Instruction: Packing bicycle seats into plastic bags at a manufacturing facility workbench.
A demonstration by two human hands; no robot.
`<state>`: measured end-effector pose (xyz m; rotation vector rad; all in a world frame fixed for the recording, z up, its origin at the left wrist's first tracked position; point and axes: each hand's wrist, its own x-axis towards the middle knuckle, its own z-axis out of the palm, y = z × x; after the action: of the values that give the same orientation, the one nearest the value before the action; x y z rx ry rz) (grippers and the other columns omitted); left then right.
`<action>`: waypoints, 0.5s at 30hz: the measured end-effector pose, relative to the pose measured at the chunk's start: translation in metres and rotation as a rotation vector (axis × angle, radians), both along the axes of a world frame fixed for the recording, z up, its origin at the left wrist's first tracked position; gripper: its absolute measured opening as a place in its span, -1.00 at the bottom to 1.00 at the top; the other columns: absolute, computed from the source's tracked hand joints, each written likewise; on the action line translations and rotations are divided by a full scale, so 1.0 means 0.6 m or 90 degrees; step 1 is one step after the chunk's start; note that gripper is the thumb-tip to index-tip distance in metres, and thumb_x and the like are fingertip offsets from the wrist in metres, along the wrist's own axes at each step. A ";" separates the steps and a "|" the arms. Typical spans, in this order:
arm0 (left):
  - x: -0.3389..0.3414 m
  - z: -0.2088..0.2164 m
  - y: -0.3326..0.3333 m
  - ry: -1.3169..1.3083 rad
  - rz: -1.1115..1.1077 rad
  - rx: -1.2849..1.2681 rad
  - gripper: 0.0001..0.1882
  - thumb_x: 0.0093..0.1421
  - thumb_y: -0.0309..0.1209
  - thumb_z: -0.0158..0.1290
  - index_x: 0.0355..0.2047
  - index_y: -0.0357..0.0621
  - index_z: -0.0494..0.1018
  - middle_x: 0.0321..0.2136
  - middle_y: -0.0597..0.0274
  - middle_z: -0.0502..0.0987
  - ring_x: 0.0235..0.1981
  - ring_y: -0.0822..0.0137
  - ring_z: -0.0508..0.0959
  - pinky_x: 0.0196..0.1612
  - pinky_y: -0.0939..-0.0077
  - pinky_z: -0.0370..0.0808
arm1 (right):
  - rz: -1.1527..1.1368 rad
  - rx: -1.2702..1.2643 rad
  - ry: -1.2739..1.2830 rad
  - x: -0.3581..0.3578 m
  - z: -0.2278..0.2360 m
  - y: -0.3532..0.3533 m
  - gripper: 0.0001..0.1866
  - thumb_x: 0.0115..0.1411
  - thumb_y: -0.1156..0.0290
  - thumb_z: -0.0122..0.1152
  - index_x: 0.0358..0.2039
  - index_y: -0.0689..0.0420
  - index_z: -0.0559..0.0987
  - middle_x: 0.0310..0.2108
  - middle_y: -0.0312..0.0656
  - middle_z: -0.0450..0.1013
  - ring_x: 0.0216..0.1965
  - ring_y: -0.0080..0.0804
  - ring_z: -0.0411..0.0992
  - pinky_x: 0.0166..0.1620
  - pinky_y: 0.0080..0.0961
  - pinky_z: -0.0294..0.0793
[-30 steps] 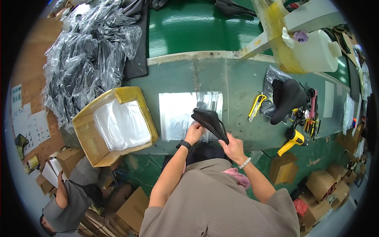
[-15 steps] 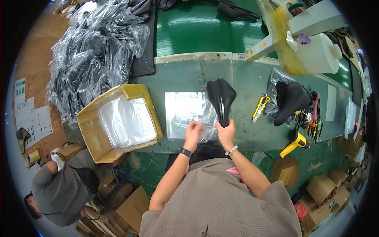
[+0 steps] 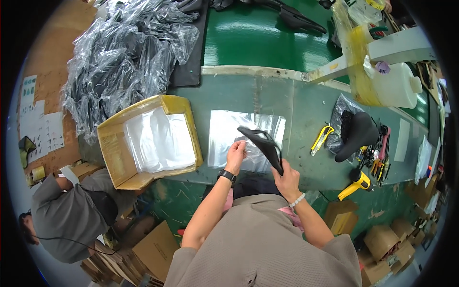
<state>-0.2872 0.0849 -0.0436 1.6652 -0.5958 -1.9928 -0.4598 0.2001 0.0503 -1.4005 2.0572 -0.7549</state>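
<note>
Gripping the narrow lower end of a black bicycle saddle [image 3: 266, 147], the right hand [image 3: 288, 181] has its fingers closed around it, a pale beaded bracelet [image 3: 297, 200] at the wrist. The saddle hangs tilted above the workbench [image 3: 306, 112], its other end pointing up and to the left. Near that end is the left hand [image 3: 234, 159], its thumb and fingertips drawn close together; whether they pinch any film cannot be told. A dark watch [image 3: 227, 175] circles the left wrist. Beneath the saddle and left hand lie flat clear plastic bags [image 3: 224, 136].

To the left stands a tape-covered cardboard box [image 3: 111, 160] with clear plastic sheets [image 3: 160, 141] inside, and beyond it a heap of plastic-wrapped dark items [image 3: 129, 67]. Rightward lie a yellow utility knife [image 3: 321, 140], a second black saddle [image 3: 359, 134] partly over dark plastic, a yellow heat gun [image 3: 357, 183] and a cluster of hand tools [image 3: 380, 166]. Farther up is a translucent jug [image 3: 397, 86]. At lower left, a co-worker [image 3: 71, 217] in grey bends near cartons [image 3: 154, 246].
</note>
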 end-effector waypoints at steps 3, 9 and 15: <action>-0.005 -0.004 -0.008 -0.133 0.058 -0.111 -0.77 0.29 -0.29 -0.02 -0.29 -0.22 0.46 -0.54 0.35 0.44 -0.54 0.47 0.38 -0.43 0.54 0.34 | 0.066 0.065 0.059 0.004 -0.030 0.015 -0.57 0.09 0.31 0.27 -0.10 0.27 0.42 -0.46 0.05 0.50 -0.48 0.06 0.48 -0.45 -0.16 0.44; -0.069 0.202 0.005 -0.205 -0.672 -0.757 -0.81 -0.06 -0.47 0.02 -0.38 -0.22 0.46 -0.47 -0.06 0.51 -0.43 -0.04 0.51 -0.36 0.13 0.45 | 0.152 0.242 0.156 0.018 -0.034 0.007 -0.53 0.08 0.27 0.22 -0.03 0.20 0.40 -0.48 -0.01 0.51 -0.47 -0.01 0.52 -0.43 -0.17 0.47; -0.013 0.244 0.019 -0.243 -0.495 -0.786 -0.82 0.03 -0.46 0.04 -0.32 -0.19 0.45 -0.51 0.11 0.44 -0.39 0.06 0.47 -0.29 0.24 0.39 | -0.114 0.334 -0.650 -0.050 0.015 -0.052 -0.75 0.11 0.31 0.31 -0.35 0.12 0.42 -0.63 -0.36 0.34 -0.61 -0.64 0.29 -0.63 -0.64 0.22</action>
<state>-0.2947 0.0962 0.1030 0.9954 -2.2728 -1.0681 -0.4898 0.1691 0.0593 -0.3763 1.3871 -0.7088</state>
